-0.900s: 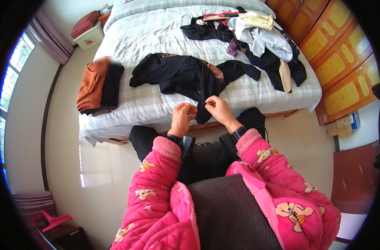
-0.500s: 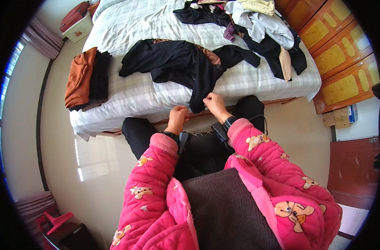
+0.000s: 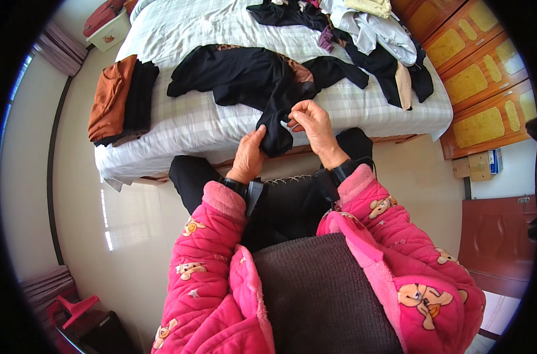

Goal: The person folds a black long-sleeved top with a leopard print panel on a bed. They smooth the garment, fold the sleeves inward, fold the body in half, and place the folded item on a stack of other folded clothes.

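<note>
A black long-sleeved garment with a brown patterned inner part lies spread over the near edge of the bed. One sleeve end hangs toward me over the bed's edge. My left hand grips that end from its left side, thumb on top of the cloth. Just right of the sleeve, my right hand is raised with its fingertips pinched together. A tiny pale spot shows at those fingertips, too small to name.
Folded orange and black clothes sit at the bed's left corner. Heaped clothes cover the far right of the bed. A wooden cabinet stands on the right, cardboard boxes below it. A pink-red stool is at lower left.
My left hand has moved up and taken hold of the sleeve end. My right hand has lifted off the cuff, up and to the right, fingers still pinched.
</note>
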Available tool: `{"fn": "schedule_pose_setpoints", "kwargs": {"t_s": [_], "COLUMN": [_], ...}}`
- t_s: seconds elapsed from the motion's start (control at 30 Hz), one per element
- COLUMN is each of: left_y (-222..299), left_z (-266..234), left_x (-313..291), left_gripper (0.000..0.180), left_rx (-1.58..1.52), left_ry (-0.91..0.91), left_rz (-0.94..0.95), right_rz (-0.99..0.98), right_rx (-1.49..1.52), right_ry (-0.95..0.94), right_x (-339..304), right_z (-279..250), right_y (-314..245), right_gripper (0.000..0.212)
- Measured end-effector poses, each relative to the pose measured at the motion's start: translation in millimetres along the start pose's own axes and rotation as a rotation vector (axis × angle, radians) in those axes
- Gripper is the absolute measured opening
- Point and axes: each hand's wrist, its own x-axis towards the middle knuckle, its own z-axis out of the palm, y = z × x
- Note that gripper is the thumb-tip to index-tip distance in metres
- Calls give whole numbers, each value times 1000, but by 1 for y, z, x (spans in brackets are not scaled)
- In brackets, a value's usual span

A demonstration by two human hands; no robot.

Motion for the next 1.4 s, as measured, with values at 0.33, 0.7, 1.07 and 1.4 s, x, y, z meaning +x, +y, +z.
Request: {"fn": "schedule_pose_setpoints", "kwargs": {"t_s": [0.33, 0.7, 1.07, 1.4], "left_y": [39, 73, 54, 65], "left_z": [-8, -20, -25, -28], "left_x": [22, 43, 33, 39], "left_gripper": [52, 26, 24, 30], "left_rx": [-1470, -684, -1640, -1549], "left_ry": [103, 201, 197, 225], "left_rz": [-792, -710, -654, -656], "right_rz": [-530, -163, 351, -249], "right_rx": [-816, -295, 828, -197], "right_ry": [-158, -97, 47, 18], "right_x": [-19, -9, -12, -12], "right_z": [17, 5, 4, -1], "right_y": [-20, -3, 9, -27], "right_gripper": [14, 7, 8, 14]}}
